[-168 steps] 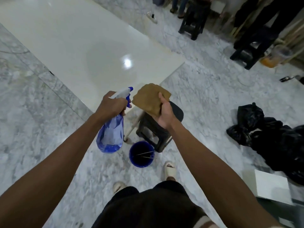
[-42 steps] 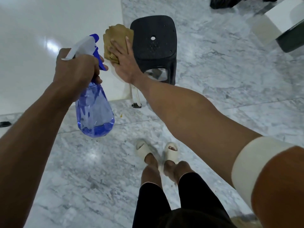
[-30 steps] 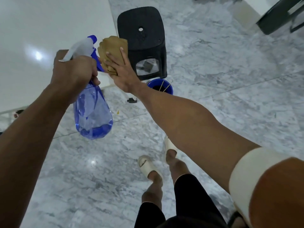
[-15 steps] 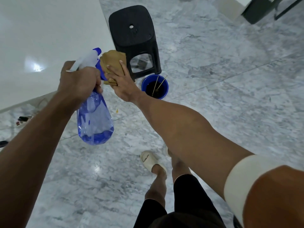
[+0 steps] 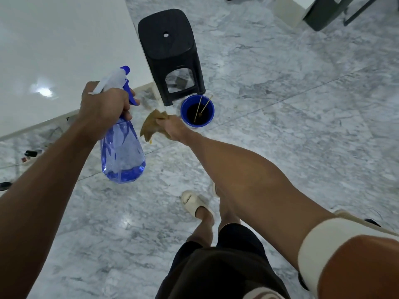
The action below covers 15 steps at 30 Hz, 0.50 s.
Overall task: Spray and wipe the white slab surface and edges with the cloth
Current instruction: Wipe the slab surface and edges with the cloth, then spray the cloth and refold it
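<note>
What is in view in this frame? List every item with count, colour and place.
slab: 1, white, upper left.
spray bottle: 1, blue with white head, left hand's grip.
cloth: 1, tan, right hand's grip, at the slab's corner.
stool: 1, black, beside the slab.
bucket: 1, blue, by the stool, thin sticks inside.
floor: grey marble.
slippers: cream; one clear, other mostly hidden.
left hand: grips bottle.
right hand: holds cloth.

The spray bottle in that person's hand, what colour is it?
The spray bottle is see-through blue with a white head and blue trigger, gripped by the left hand; only the head view shows it.
</note>
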Each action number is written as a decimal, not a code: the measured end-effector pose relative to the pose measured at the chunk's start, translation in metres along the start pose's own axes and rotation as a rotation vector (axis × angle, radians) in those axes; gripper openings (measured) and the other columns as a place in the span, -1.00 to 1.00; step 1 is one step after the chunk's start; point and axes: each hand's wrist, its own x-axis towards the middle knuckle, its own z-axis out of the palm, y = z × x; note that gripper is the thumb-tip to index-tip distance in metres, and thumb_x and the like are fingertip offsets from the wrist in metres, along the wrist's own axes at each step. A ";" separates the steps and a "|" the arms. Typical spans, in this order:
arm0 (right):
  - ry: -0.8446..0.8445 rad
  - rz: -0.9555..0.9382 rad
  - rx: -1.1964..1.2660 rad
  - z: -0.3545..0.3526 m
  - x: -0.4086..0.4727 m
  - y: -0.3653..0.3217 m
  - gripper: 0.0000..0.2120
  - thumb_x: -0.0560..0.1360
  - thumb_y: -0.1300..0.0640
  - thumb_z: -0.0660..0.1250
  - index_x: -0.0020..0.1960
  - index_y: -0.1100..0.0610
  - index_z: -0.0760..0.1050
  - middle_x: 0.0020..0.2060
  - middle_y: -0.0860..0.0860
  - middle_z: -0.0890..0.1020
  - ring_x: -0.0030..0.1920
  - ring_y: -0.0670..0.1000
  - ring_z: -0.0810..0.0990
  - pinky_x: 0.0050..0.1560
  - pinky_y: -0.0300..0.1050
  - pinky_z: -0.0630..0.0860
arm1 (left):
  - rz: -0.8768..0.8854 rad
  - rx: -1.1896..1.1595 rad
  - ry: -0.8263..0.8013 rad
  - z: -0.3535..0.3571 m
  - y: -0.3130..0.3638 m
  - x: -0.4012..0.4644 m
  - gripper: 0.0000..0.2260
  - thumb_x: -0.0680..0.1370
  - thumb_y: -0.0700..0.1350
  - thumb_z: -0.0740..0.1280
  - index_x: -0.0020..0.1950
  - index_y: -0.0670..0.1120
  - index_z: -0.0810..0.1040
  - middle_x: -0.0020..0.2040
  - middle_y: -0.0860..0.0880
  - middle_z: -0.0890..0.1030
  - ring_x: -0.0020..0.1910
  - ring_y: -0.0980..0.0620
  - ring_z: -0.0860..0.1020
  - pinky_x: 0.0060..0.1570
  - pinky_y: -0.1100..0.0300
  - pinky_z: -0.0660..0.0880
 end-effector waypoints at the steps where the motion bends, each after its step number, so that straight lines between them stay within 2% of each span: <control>1: 0.020 0.077 0.096 -0.002 -0.006 0.000 -0.61 0.59 0.03 0.28 0.28 0.29 0.51 0.18 0.22 0.62 0.18 0.21 0.59 0.29 0.19 0.49 | -0.003 -0.007 -0.005 -0.002 -0.001 -0.003 -0.80 0.29 -0.32 0.22 -0.20 -0.20 0.61 -0.15 -0.15 0.71 -0.60 0.09 0.46 -0.28 0.13 0.54; 3: 0.023 0.132 0.308 -0.010 -0.017 -0.002 -0.59 0.62 0.03 0.24 0.36 0.26 0.45 0.27 0.24 0.59 0.25 0.24 0.58 0.34 0.23 0.48 | 0.003 -0.002 -0.016 -0.004 -0.003 -0.010 -0.80 0.26 -0.31 0.22 -0.23 -0.20 0.61 -0.20 -0.13 0.70 -0.60 0.07 0.45 -0.33 0.16 0.52; 5: 0.012 0.106 0.531 -0.020 -0.033 -0.012 -0.70 0.68 0.09 0.14 0.32 0.21 0.45 0.31 0.23 0.56 0.31 0.25 0.55 0.36 0.23 0.47 | 0.007 -0.003 -0.020 -0.004 -0.005 -0.017 -0.80 0.23 -0.30 0.22 -0.25 -0.21 0.61 -0.23 -0.13 0.69 -0.59 0.04 0.46 -0.35 0.16 0.49; 7: 0.016 0.088 0.698 -0.033 -0.049 -0.023 -0.76 0.70 0.09 0.09 0.24 0.14 0.46 0.26 0.18 0.59 0.31 0.23 0.54 0.38 0.24 0.44 | -0.004 -0.012 -0.019 -0.003 -0.007 -0.024 -0.78 0.21 -0.29 0.22 -0.26 -0.21 0.62 -0.23 -0.20 0.69 -0.54 -0.03 0.49 -0.32 0.11 0.50; 9: 0.072 0.085 0.790 -0.047 -0.061 -0.034 -0.77 0.70 0.06 0.11 0.21 0.12 0.48 0.15 0.11 0.63 0.27 0.20 0.55 0.41 0.22 0.41 | -0.016 -0.036 -0.030 -0.002 -0.009 -0.029 -0.77 0.19 -0.26 0.24 -0.26 -0.24 0.62 -0.21 -0.32 0.66 -0.46 -0.11 0.53 -0.26 -0.01 0.52; 10: 0.098 0.074 0.831 -0.054 -0.066 -0.039 -0.76 0.69 0.05 0.13 0.22 0.13 0.48 0.16 0.11 0.63 0.26 0.18 0.56 0.41 0.19 0.42 | -0.017 -0.049 -0.044 0.000 -0.010 -0.030 -0.78 0.18 -0.25 0.25 -0.27 -0.24 0.62 -0.19 -0.37 0.65 -0.45 -0.13 0.53 -0.24 -0.04 0.53; 13: 0.127 0.025 0.928 -0.083 -0.074 -0.056 -0.75 0.69 0.03 0.15 0.16 0.13 0.53 0.22 0.15 0.61 0.25 0.18 0.56 0.36 0.15 0.46 | 0.009 -0.062 -0.076 0.009 0.000 -0.033 -0.82 0.20 -0.22 0.25 -0.34 -0.14 0.64 -0.12 -0.39 0.66 -0.51 -0.08 0.50 -0.21 -0.08 0.58; 15: 0.124 -0.017 0.989 -0.105 -0.077 -0.070 -0.76 0.69 0.02 0.14 0.16 0.12 0.52 0.24 0.16 0.59 0.18 0.17 0.59 0.23 0.12 0.54 | 0.025 -0.069 -0.081 0.021 0.016 -0.035 -0.81 0.25 -0.24 0.24 -0.29 -0.18 0.64 -0.11 -0.38 0.67 -0.57 -0.01 0.48 -0.16 -0.16 0.63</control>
